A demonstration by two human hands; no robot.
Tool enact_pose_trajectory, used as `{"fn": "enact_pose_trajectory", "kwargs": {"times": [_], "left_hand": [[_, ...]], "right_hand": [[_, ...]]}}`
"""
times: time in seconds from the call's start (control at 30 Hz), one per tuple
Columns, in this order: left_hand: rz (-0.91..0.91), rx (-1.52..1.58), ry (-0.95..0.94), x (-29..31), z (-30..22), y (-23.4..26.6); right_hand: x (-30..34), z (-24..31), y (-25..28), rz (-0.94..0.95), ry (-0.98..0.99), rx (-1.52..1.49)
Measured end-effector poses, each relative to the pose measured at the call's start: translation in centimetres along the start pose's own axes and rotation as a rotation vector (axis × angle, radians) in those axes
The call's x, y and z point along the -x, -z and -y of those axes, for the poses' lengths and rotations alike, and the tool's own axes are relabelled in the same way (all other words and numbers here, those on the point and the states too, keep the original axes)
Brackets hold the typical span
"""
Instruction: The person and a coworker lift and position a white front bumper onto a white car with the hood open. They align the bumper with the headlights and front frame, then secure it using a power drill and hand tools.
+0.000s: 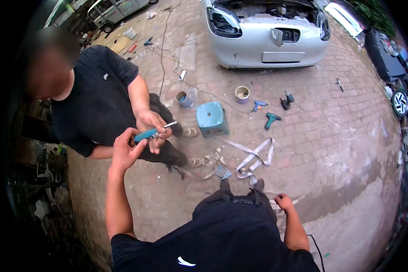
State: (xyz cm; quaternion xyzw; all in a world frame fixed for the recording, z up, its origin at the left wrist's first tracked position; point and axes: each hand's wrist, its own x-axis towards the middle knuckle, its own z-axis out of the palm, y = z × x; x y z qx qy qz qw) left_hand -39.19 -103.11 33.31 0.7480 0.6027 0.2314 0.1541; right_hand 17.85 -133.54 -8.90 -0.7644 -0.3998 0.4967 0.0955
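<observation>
My left hand (128, 148) is raised on the left, its fingers closed around a small tool with a teal handle (145, 135) and metal at its front end. The co-worker's hand (153, 126) is open just beyond, palm up, right against the tool's front. A thin, pale, rod-like piece (170, 124) sticks out by that person's fingers; whether it belongs to the tool I cannot tell. My right hand (284, 202) hangs low beside my right leg with curled fingers, next to a pale webbing strap (273, 206). What it grips, if anything, is hidden.
A co-worker in dark clothes (97, 95) stands at the left. Ahead are a teal stool (210, 115), two cans, a glue gun (259, 105), two cordless drills (272, 120) and a tangled strap (254, 156). Beyond stands a white car (267, 45) with its hood area exposed. A cable crosses the paving.
</observation>
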Motion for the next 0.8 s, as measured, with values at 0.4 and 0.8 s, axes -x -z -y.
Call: {"fn": "enact_pose_trajectory", "kwargs": {"times": [0.4, 0.8], "left_hand": [[0.197, 0.764, 0.146, 8.3, -3.2, -7.6], [0.113, 0.349, -0.112, 8.9, -8.4, -9.7]], "right_hand": [[7.4, 37.7, 1.0, 0.47, 0.877, -0.376], [15.6, 49.7, 0.4, 0.554, 0.261, -1.098]]}}
